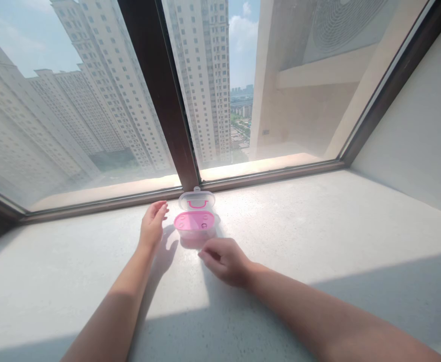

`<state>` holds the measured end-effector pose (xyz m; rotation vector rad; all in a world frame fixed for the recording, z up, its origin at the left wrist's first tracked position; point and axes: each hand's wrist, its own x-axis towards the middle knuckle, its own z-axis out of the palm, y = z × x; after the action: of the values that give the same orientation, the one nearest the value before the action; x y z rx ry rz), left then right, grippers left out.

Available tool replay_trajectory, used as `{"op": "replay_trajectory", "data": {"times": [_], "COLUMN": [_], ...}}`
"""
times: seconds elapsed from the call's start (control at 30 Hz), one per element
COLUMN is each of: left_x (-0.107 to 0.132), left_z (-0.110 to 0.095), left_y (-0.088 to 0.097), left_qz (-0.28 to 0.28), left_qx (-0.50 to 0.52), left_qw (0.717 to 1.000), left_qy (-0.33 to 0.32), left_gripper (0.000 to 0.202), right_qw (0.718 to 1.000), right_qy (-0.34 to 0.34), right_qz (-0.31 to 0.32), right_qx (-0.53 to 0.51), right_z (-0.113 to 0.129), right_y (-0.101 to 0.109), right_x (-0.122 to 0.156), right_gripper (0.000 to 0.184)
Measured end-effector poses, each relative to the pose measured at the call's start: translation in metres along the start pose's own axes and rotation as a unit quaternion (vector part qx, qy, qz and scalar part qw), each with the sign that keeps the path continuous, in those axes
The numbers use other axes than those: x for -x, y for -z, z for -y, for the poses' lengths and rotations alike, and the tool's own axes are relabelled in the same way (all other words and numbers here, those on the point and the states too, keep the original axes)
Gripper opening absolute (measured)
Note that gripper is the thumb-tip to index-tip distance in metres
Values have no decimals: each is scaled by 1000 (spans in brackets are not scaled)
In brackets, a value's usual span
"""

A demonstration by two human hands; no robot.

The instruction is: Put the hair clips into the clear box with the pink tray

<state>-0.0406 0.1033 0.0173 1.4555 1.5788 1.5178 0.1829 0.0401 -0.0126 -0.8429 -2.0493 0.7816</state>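
Note:
A small clear plastic box [195, 224] with a pink insert sits on the white windowsill [299, 221], its clear lid raised toward the glass. My left hand [152, 224] rests just left of the box, fingers stretched out and empty, a small gap between them and the box. My right hand [224, 260] lies on the sill just in front of the box, knuckles up and fingers curled loosely under; nothing shows in them.
A dark window frame post [163, 95] rises right behind the box, with glass panes on both sides and tall buildings beyond. A white side wall [416, 130] closes the sill on the right. Sunlight and shadow fall across the sill.

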Motion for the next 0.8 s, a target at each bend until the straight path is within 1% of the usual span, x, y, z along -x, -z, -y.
{"op": "replay_trajectory", "data": {"times": [0.07, 0.1, 0.13, 0.2, 0.27, 0.33, 0.43, 0.53, 0.6, 0.73, 0.8], "left_x": [2, 4, 6, 10, 14, 17, 22, 28, 31, 37, 39], "left_z": [13, 16, 16, 12, 5, -2, -8, -12, -13, -13, -12], "left_y": [-7, -12, -17, -28, -37, -42, -47, -50, -51, -50, -48], "left_qz": [-11, -12, -10, -2, 10, 14, 14, 36, 47, 40, 45], "left_qx": [138, 187, 222, 264, 290, 310, 325, 347, 359, 371, 379], "left_qw": [987, 976, 966, 949, 936, 929, 924, 917, 911, 904, 901], "left_qy": [79, 110, 135, 174, 197, 203, 201, 195, 195, 210, 206], "left_gripper": [33, 33, 35, 41, 46, 48, 47, 46, 45, 48, 48], "right_qw": [993, 985, 978, 970, 970, 976, 984, 986, 984, 980, 980], "right_qy": [-25, -39, -53, -82, -97, -98, -93, -103, -109, -107, -114], "right_qz": [-118, -166, -200, -229, -221, -194, -143, -112, -107, -107, -103], "right_qx": [-10, -13, -15, -16, -20, -29, -43, -68, -90, -126, -126], "right_z": [-2, -4, -7, -13, -20, -26, -31, -34, -34, -32, -30], "right_y": [5, 7, 8, 8, 5, 1, -5, -6, -6, -4, -3], "right_x": [-2, -4, -6, -8, -10, -10, -10, -9, -9, -8, -8], "right_gripper": [16, 21, 29, 46, 58, 65, 73, 77, 78, 79, 84]}}
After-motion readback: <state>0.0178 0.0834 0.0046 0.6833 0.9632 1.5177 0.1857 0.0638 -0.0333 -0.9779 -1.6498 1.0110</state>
